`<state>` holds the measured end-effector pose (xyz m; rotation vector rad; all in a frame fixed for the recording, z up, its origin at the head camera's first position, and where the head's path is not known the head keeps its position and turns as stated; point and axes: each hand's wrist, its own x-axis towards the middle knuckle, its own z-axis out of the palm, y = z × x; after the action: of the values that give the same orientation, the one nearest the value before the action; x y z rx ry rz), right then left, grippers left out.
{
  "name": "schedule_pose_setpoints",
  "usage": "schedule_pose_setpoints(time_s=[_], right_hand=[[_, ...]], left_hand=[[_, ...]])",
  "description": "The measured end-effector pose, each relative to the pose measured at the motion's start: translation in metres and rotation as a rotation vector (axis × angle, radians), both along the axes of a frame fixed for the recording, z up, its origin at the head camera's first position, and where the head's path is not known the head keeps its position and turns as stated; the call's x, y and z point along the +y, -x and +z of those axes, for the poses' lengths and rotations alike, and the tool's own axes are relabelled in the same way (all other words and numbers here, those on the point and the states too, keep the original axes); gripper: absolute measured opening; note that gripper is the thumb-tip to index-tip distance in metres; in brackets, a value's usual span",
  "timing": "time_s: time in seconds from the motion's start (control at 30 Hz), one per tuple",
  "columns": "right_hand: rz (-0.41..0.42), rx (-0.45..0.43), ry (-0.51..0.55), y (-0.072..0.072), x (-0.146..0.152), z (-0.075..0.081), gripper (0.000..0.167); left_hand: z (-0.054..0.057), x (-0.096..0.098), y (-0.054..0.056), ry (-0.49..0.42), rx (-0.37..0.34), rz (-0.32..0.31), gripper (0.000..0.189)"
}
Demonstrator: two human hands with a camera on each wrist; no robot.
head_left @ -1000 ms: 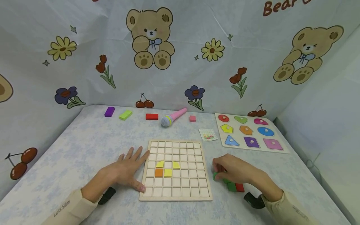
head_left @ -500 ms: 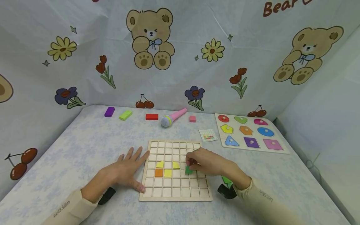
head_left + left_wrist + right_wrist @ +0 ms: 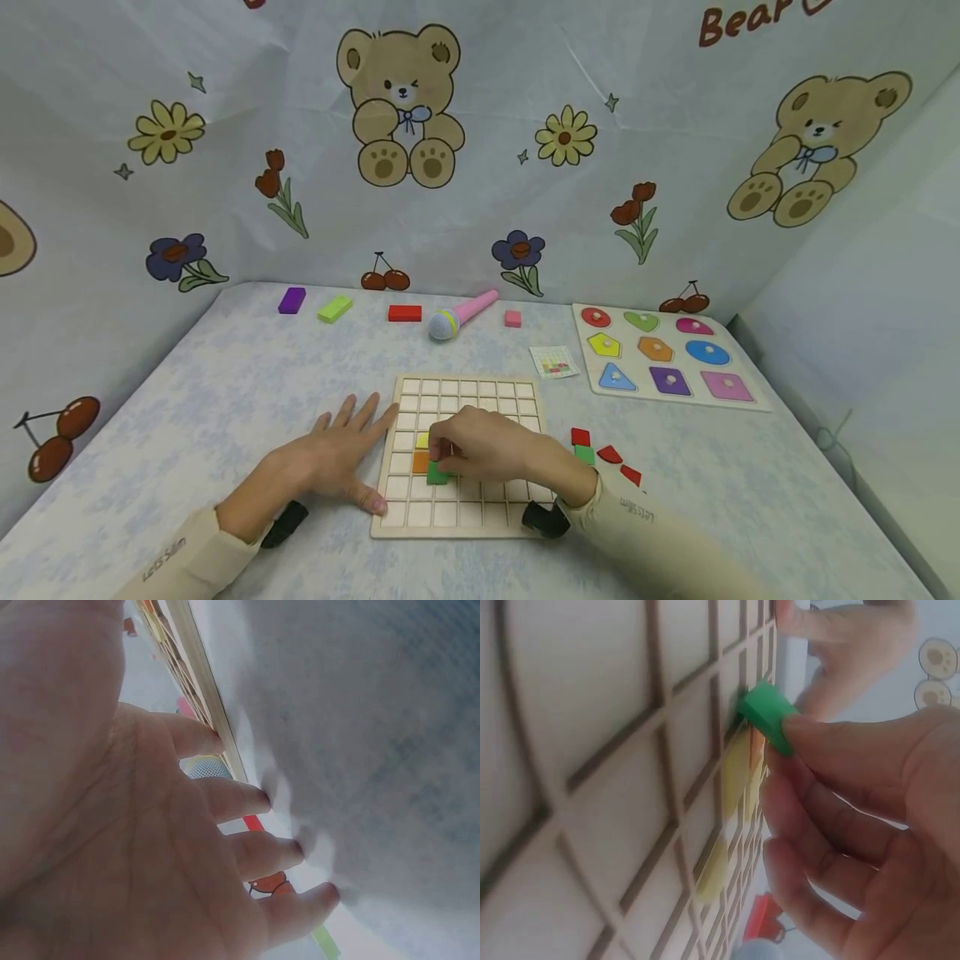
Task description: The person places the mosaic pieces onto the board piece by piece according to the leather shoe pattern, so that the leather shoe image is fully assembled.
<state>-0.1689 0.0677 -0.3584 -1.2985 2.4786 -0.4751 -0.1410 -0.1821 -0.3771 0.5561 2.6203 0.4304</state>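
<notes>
The green block (image 3: 437, 474), a plain piece with straight edges and a squarish face, sat just below centre in the head view, pinched between thumb and fingers of the right hand (image 3: 483, 442). In the right wrist view, at upper centre, it was tilted, one face bright green and a thick side darker; whether it touched the board could not be told.

The pale wooden grid board (image 3: 468, 532) filled the lower middle of the head view, thin raised strips parting its square cells. An orange square (image 3: 420, 462) and a yellow piece (image 3: 422, 440) showed just left of the right hand. The left hand (image 3: 337, 458), lower left of centre, was spread flat, fingers apart, thumb and forefinger at the board's left edge.
</notes>
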Motion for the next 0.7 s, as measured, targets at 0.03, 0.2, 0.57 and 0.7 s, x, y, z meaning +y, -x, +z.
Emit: schedule_pose_setpoints(time_s=[0.03,0.2,0.57,0.7], right_hand=[[-0.004,0.009,-0.007,-0.001,-0.004,0.0,0.004],[-0.013,0.077,-0.063,-0.009,-0.018,0.0,0.006],[0.005,0.246,-0.163,-0.026,-0.022,-0.002,0.017],[0.043,0.255,-0.157,-0.03,-0.016,-0.001,0.017]], left_hand=[[0.0,0.0,0.0,0.0,0.004,-0.003,0.133],[0.001,0.0,0.0,-0.003,0.013,-0.012,0.132],[0.0,0.0,0.0,0.004,0.014,-0.017,0.132],[0.0,0.0,-0.001,0.004,0.019,-0.017,0.132]])
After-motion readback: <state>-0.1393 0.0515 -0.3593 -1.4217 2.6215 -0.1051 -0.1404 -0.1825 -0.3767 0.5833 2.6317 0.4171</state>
